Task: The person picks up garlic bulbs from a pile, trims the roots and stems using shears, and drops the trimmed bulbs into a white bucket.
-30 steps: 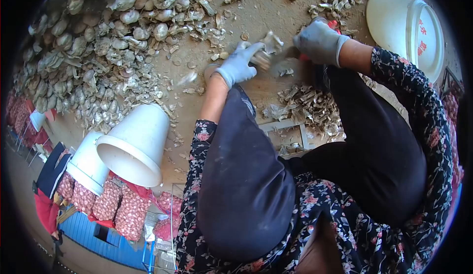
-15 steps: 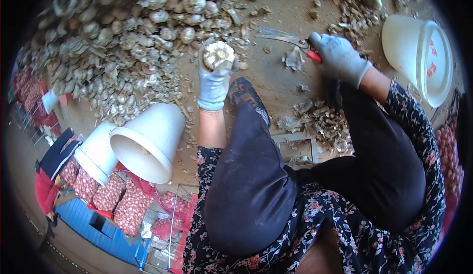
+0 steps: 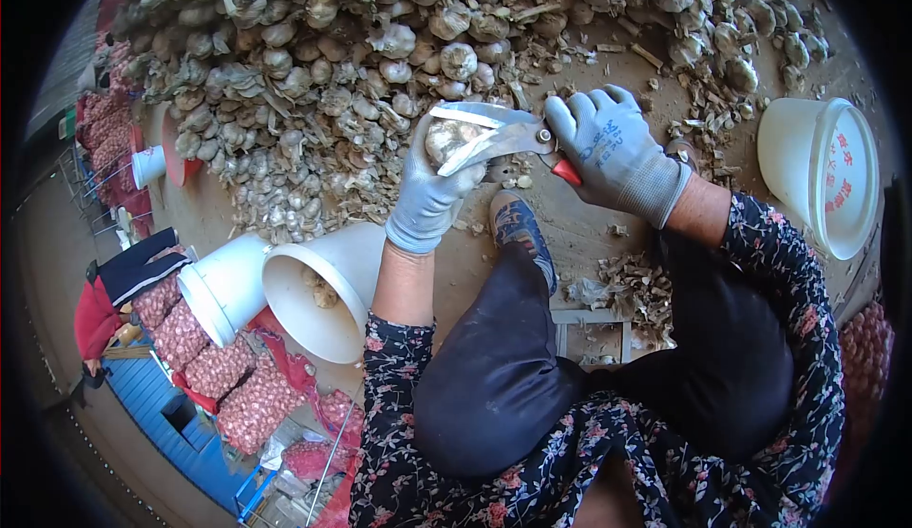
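Observation:
A garlic bulb [image 3: 449,139] is held in my gloved left hand [image 3: 427,191], fingers wrapped round it. My gloved right hand [image 3: 616,153] grips the shears [image 3: 518,138] by their red handle. The shears' blades are parted and lie on either side of the bulb, one across its top and one along its lower edge. Beyond my hands, a large heap of garlic [image 3: 332,63] with dry stems covers the ground.
A white bucket [image 3: 342,281] lies tipped at the left with bulbs inside, beside another bucket [image 3: 223,291]. A lidded tub [image 3: 822,177] is at the right. Filled net bags [image 3: 256,405] and a bending person [image 3: 95,314] are far left.
My right hand has brought the shears left, with their blades now around the bulb in my left hand. The view has shifted, and bulbs now show inside the tipped bucket.

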{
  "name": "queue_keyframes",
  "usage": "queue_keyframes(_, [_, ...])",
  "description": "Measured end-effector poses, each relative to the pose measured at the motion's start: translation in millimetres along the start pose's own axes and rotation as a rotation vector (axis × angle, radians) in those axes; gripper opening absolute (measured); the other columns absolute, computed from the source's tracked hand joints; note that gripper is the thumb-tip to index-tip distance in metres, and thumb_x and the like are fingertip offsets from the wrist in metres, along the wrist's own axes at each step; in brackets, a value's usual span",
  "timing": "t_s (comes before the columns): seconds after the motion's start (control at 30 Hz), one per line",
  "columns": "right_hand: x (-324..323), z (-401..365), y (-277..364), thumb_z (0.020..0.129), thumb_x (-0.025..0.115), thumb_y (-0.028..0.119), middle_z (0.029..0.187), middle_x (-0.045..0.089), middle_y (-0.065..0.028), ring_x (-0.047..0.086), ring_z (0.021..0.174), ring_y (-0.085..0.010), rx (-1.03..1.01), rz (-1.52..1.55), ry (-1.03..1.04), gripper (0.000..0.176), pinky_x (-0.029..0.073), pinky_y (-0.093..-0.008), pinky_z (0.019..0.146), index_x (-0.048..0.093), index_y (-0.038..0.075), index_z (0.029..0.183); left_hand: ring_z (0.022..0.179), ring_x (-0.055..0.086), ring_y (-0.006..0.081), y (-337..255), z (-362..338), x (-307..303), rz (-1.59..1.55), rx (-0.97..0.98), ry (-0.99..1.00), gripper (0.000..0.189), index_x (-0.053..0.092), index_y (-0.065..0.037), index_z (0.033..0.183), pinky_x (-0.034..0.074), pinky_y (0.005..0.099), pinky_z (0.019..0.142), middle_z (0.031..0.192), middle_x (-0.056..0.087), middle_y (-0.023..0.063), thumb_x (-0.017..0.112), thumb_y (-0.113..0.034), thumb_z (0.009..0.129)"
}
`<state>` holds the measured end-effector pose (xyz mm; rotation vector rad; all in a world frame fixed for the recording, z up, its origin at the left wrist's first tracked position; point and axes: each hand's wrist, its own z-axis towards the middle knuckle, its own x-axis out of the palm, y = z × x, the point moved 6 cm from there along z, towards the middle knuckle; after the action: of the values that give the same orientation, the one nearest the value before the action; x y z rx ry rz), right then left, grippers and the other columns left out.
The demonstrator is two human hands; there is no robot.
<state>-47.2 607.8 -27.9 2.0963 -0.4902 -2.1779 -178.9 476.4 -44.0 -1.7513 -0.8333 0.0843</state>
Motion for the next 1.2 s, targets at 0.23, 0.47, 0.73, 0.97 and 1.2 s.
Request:
queue_keyframes(0.23, [-2.1,3.5,-9.8,0.077,0.062,0.03,0.094,0.056,-0.0143,0.057,0.089,-0.0284,-0.033,0.005,0.163,0.047,0.042,-0.0461,0.08,0.047,-0.001,0.11,0.081,0.066,0.0249,-9.5,5.0,7.2,-0.076,-0.076,0.018,0.062,0.044,0.002,0.123,0.058,0.0341,0.067,0.099,0.064,0.0159,0.071,-0.002,0.068])
queue_keyframes(0.47, [21.9,4.3,-25.4,0.078,0.06,0.027,0.076,0.059,-0.0144,0.062,0.066,-0.0319,-0.045,0.181,0.189,0.032,0.048,-0.0407,0.059,0.048,0.0,0.091,0.069,0.063,0.0162,2.4,26.5,7.3,0.039,-0.136,0.151,0.054,0.048,0.0,0.116,0.052,0.0276,0.058,0.09,0.064,0.0112,0.071,-0.013,0.068])
queue_keyframes(0.73, [58.9,-9.0,-23.5,0.084,0.055,0.023,0.077,0.062,-0.0205,0.062,0.077,-0.0385,0.14,0.422,0.301,0.027,0.049,-0.0461,0.067,0.044,0.001,0.092,0.089,0.059,0.0174,33.4,15.0,-12.4,0.012,-0.011,0.083,0.072,0.045,0.001,0.124,0.052,0.03,0.073,0.105,0.058,0.0081,0.074,-0.033,0.068])
queue_keyframes(0.97, [50.5,-28.3,-9.3,0.083,0.054,0.022,0.084,0.058,-0.0238,0.059,0.082,-0.0407,0.234,0.592,0.24,0.029,0.047,-0.0462,0.074,0.043,0.0,0.099,0.114,0.054,0.0227,24.7,5.8,-27.2,-0.452,0.233,0.052,0.071,0.039,-0.01,0.135,0.046,0.0388,0.099,0.129,0.052,0.0107,0.073,-0.016,0.074])
queue_keyframes(1.2, [37.6,-7.3,12.4,0.079,0.06,0.028,0.095,0.053,-0.0211,0.055,0.092,-0.0373,0.157,0.461,0.14,0.051,0.046,-0.0439,0.079,0.042,-0.002,0.116,0.107,0.054,0.0216,25.6,-2.8,-28.3,-0.318,0.277,-0.124,0.07,0.038,-0.013,0.134,0.045,0.04,0.097,0.117,0.054,0.0081,0.074,-0.015,0.073])
